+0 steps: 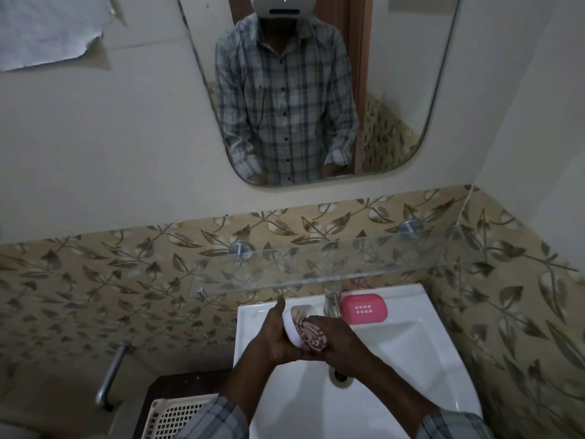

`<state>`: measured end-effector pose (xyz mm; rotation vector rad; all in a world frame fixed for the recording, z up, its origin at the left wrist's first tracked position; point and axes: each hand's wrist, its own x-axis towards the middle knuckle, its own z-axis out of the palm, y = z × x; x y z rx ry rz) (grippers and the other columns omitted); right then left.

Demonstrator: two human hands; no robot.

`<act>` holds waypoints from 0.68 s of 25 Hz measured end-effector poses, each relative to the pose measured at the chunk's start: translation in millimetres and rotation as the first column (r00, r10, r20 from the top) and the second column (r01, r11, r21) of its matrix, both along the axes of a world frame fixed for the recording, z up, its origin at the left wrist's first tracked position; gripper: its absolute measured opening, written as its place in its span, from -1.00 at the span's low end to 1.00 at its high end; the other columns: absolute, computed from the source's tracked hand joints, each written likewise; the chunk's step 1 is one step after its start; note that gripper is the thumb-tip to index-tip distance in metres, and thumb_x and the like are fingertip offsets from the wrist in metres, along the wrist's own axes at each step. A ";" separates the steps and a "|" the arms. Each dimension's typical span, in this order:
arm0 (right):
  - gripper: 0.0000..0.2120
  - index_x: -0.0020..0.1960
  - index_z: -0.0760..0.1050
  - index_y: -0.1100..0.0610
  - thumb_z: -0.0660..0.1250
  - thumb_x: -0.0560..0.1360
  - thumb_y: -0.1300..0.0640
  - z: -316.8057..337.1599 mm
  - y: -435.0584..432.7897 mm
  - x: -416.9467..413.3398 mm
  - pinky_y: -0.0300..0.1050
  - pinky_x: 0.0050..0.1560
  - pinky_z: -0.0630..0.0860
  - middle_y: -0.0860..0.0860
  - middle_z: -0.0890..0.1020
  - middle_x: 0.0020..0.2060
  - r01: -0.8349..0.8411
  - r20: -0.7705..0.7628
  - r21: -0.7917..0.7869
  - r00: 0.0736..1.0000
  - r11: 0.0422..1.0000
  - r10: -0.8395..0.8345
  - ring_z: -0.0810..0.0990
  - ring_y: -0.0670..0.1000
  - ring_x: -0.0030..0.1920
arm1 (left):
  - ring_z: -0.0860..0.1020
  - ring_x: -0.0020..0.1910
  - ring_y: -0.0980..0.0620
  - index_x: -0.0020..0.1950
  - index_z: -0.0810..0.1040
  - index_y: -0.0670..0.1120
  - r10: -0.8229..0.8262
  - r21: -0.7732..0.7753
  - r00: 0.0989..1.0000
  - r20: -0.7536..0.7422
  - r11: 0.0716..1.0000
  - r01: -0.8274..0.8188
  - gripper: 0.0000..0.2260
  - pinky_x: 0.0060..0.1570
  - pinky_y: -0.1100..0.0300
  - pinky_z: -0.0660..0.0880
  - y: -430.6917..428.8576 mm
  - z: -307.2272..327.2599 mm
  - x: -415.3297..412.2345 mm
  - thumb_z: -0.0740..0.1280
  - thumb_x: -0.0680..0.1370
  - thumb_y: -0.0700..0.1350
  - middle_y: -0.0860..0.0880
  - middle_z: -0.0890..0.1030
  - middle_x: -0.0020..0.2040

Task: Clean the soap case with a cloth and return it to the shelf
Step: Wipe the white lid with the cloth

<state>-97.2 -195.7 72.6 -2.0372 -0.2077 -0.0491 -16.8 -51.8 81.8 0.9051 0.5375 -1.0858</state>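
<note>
Over the white sink (395,350) my left hand (278,337) grips a white oval soap case part (292,327), thumb pointing up. My right hand (332,340) presses a brown-patterned cloth (311,335) against that white part. A pink soap case piece (364,308) with small holes lies flat on the sink's back rim, right of the tap (331,297). The glass shelf (332,264) runs along the tiled wall just above the sink, with nothing on it.
A mirror (395,90) hangs above the shelf. A metal grab bar (110,375) is on the wall at lower left, and a cream plastic basket (177,416) sits on a dark stand beside the sink. The sink drain (338,377) shows below my right wrist.
</note>
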 end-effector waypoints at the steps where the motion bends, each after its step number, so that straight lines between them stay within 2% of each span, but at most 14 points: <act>1: -0.74 0.07 0.64 0.04 0.50 0.39 0.19 -0.5 0.7 1.6 -0.42 -0.02 0.48 -0.20 0.65 -0.05 -0.002 -0.005 0.019 1.000 1.000 0.002 0.60 -0.30 -0.07 | 0.54 0.03 -0.37 0.20 0.53 -0.35 0.006 0.039 1.000 0.010 0.999 -0.007 -0.24 -0.01 -0.33 0.40 -7.0 4.8 1.6 0.06 0.56 0.34 -0.43 0.67 -0.14; 3: -0.80 0.01 0.66 0.00 0.48 0.41 0.19 7.2 3.4 5.2 -0.24 -0.06 0.63 0.00 0.71 -0.03 0.087 -0.149 0.232 0.987 0.969 -0.054 0.69 -0.19 -0.06 | 0.57 -0.03 -0.31 0.20 0.55 -0.25 0.047 0.111 0.984 0.170 0.992 -0.067 -0.46 -0.12 -0.16 0.50 -17.3 5.6 -4.8 0.08 0.63 0.19 -0.30 0.70 -0.26; 5: -0.81 0.08 0.65 0.09 0.47 0.48 0.18 12.6 5.3 8.3 0.08 -0.03 0.68 0.21 0.71 0.01 0.263 -0.330 0.489 0.938 0.832 -0.103 0.72 0.11 -0.01 | 0.67 -0.02 -0.23 0.11 0.67 -0.14 0.099 0.080 0.890 0.444 0.986 -0.150 -0.55 -0.18 -0.01 0.62 -22.0 -6.3 -16.1 0.17 0.60 0.16 -0.20 0.74 -0.10; 6: -0.77 0.15 0.61 0.14 0.45 0.50 0.19 15.2 5.8 9.1 0.10 -0.04 0.67 0.25 0.69 0.05 0.345 -0.407 0.601 0.908 0.721 -0.096 0.71 0.18 0.01 | 0.68 0.05 -0.14 0.17 0.67 -0.07 0.123 0.047 0.803 0.584 0.982 -0.185 -0.60 -0.12 0.04 0.64 -19.1 -16.4 -22.2 0.21 0.58 0.16 -0.16 0.73 0.05; 8: -0.68 0.24 0.54 0.21 0.44 0.50 0.22 19.3 5.1 11.2 0.17 0.02 0.65 0.29 0.66 0.11 0.462 -0.511 0.729 0.858 0.505 -0.047 0.68 0.26 0.07 | 0.57 0.29 0.09 0.44 0.42 0.10 0.086 0.026 0.558 0.825 0.982 -0.189 -0.57 0.13 0.18 0.56 -8.6 -31.9 -33.4 0.23 0.58 0.15 0.02 0.56 0.36; 9: -0.64 0.24 0.54 0.25 0.46 0.47 0.26 21.8 4.0 11.4 0.24 0.09 0.61 0.31 0.65 0.12 0.488 -0.541 0.734 0.841 0.473 -0.027 0.65 0.31 0.10 | 0.46 0.38 0.19 0.51 0.25 0.14 0.005 0.073 0.448 0.894 0.985 -0.157 -0.48 0.24 0.24 0.49 -2.5 -37.3 -37.9 0.23 0.57 0.20 0.14 0.42 0.44; 10: -0.62 0.23 0.55 0.29 0.48 0.43 0.31 24.0 2.1 11.2 0.27 0.14 0.58 0.34 0.65 0.11 0.490 -0.555 0.716 0.832 0.497 -0.020 0.64 0.34 0.11 | 0.38 0.43 0.23 0.55 0.12 0.15 -0.099 0.148 0.358 0.928 0.983 -0.112 -0.36 0.31 0.25 0.43 -3.5 -39.5 -39.4 0.24 0.53 0.29 0.20 0.32 0.47; 11: -0.62 0.19 0.57 0.32 0.50 0.39 0.35 24.6 -0.5 9.7 0.27 0.14 0.58 0.34 0.65 0.09 0.473 -0.550 0.691 0.834 0.547 -0.027 0.64 0.35 0.10 | 0.34 0.45 0.23 0.57 0.02 0.15 -0.180 0.210 0.308 0.934 0.975 -0.066 -0.24 0.35 0.24 0.40 -3.0 -39.9 -43.5 0.25 0.48 0.38 0.19 0.28 0.48; 12: -0.65 0.14 0.60 0.31 0.51 0.36 0.37 23.6 -3.7 7.9 0.23 0.10 0.61 0.33 0.67 0.06 0.441 -0.529 0.667 0.848 0.601 -0.034 0.66 0.33 0.07 | 0.38 0.43 0.22 0.57 -0.04 0.15 -0.209 0.231 0.320 0.924 0.973 -0.030 -0.13 0.33 0.24 0.41 -2.9 -38.7 -45.7 0.26 0.41 0.45 0.14 0.29 0.47; 13: -0.69 0.09 0.64 0.27 0.52 0.35 0.37 21.8 -7.7 6.4 0.15 0.02 0.64 0.29 0.70 0.01 0.390 -0.483 0.644 0.874 0.658 -0.045 0.69 0.29 0.02 | 0.46 0.35 0.22 0.56 -0.05 0.15 -0.175 0.207 0.407 0.897 0.978 -0.036 -0.06 0.26 0.27 0.47 -0.7 -39.1 -45.7 0.26 0.34 0.51 0.06 0.34 0.45; 14: -0.72 0.05 0.66 0.21 0.53 0.35 0.35 20.6 -10.3 4.1 0.05 -0.07 0.66 0.22 0.73 -0.04 0.327 -0.417 0.610 0.907 0.722 -0.058 0.72 0.21 -0.02 | 0.55 0.25 0.19 0.54 -0.02 0.17 -0.118 0.183 0.543 0.831 0.981 -0.067 -0.04 0.17 0.25 0.52 0.8 -36.4 -44.2 0.21 0.29 0.57 -0.03 0.41 0.43; 15: -0.74 0.01 0.66 0.16 0.55 0.34 0.30 19.8 -11.7 0.9 -0.04 -0.15 0.64 0.13 0.75 -0.09 0.260 -0.343 0.523 0.936 0.812 -0.079 0.73 0.11 -0.07 | 0.60 0.20 0.07 0.55 0.10 0.17 -0.066 0.162 0.705 0.706 0.984 -0.070 -0.06 0.15 0.15 0.55 3.3 -29.8 -40.8 0.10 0.28 0.60 -0.12 0.46 0.41; 16: -0.76 -0.02 0.65 0.13 0.56 0.33 0.24 17.0 -11.5 -1.7 -0.07 -0.21 0.62 0.08 0.75 -0.14 0.194 -0.269 0.390 0.959 0.900 -0.090 0.72 0.01 -0.12 | 0.61 0.17 -0.14 0.53 0.27 0.07 -0.038 0.132 0.856 0.515 0.991 -0.035 -0.04 0.15 -0.03 0.56 4.2 -21.8 -34.4 0.00 0.28 0.62 -0.24 0.51 0.36; 17: -0.78 -0.07 0.63 0.10 0.56 0.31 0.18 14.2 -8.9 -4.5 -0.04 -0.23 0.61 0.06 0.73 -0.19 0.142 -0.213 0.257 0.973 0.956 -0.087 0.68 -0.06 -0.18 | 0.58 0.16 -0.33 0.47 0.39 -0.09 -0.045 0.084 0.950 0.310 0.996 0.020 0.00 0.15 -0.22 0.51 4.1 -13.9 -26.8 -0.05 0.32 0.61 -0.33 0.54 0.29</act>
